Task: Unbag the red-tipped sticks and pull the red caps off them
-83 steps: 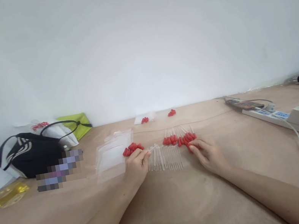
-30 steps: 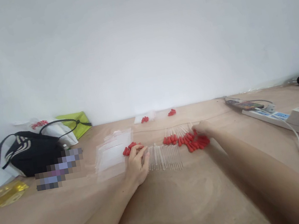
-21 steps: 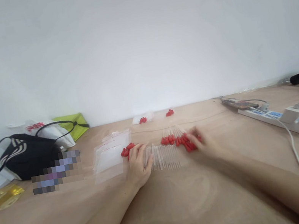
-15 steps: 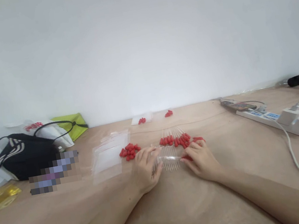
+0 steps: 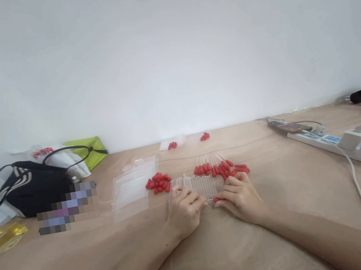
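My left hand [image 5: 185,206] is closed, pinching a clear glass dropper tube [image 5: 209,200] that lies sideways between my hands. In the fingertips of my right hand [image 5: 240,194] is a red rubber bulb [image 5: 216,199], at the tube's right end; how far it sits over the tube I cannot tell. Under and behind my hands lies a row of clear glass tubes [image 5: 206,184]. Beyond it are droppers with red bulbs fitted [image 5: 219,167], tips pointing away. A pile of loose red bulbs [image 5: 158,183] is just left of the row.
Clear zip bags [image 5: 130,190] are spread at the left. Two small groups of red bulbs [image 5: 172,145] lie near the wall. A black bag [image 5: 32,189] and a yellow pouch [image 5: 3,238] stand far left. A power strip [image 5: 328,139] with white cables is at the right.
My hands have come closer together and slightly nearer to me. The tube and bulb between them have moved down, and more of the glass row shows.
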Available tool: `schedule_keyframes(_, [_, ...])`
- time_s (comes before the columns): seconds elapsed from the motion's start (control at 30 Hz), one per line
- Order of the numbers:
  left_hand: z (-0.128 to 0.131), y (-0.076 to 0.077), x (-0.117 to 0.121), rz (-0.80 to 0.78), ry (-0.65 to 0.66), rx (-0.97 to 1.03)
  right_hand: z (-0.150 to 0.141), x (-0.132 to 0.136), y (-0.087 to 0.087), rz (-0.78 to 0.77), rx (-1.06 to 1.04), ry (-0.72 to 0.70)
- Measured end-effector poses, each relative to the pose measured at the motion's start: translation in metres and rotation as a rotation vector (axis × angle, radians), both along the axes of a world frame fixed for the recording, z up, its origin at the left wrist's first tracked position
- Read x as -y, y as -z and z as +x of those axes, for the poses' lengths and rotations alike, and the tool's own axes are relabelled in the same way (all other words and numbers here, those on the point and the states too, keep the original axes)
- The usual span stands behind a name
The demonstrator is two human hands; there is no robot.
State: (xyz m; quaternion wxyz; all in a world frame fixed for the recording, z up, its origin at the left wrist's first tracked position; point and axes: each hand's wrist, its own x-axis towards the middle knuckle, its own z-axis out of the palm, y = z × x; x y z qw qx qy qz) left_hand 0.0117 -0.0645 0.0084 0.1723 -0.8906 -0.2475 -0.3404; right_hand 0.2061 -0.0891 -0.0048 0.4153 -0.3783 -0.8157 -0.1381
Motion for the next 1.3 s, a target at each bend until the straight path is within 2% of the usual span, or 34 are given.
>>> schedule_keyframes(0.47, [-0.003,-0.001,0.002,-0.022,0.066,0.029,0.009,0.006,-0.004,-0.045,0.024,-0.096])
schedule_keyframes(0.57, [-0.015,-0.002,-0.004,-0.065,0.027,0.079,0.019,0.004,-0.003,-0.099,-0.028,-0.084])
schedule_keyframes(0.67, [-0.031,-0.006,-0.016,-0.183,-0.098,0.211,0.031,-0.002,-0.004,-0.189,-0.257,-0.084])
schedule_keyframes(0.73, [-0.041,-0.008,-0.026,-0.275,-0.205,0.282,0.038,-0.007,-0.005,-0.242,-0.437,-0.042])
schedule_keyframes(0.83, [-0.049,-0.009,-0.037,-0.337,-0.325,0.294,0.048,-0.018,-0.007,-0.327,-0.598,0.126])
schedule_keyframes(1.0, [-0.055,-0.002,-0.044,-0.326,-0.381,0.283,0.073,-0.043,-0.011,-0.519,-0.795,0.384])
schedule_keyframes(1.1, [-0.055,0.003,-0.045,-0.327,-0.357,0.269,0.085,-0.059,-0.016,-0.560,-0.754,0.457])
schedule_keyframes(1.3, [-0.049,0.004,-0.040,-0.390,-0.341,0.192,0.087,-0.073,-0.010,-0.653,-0.603,0.395])
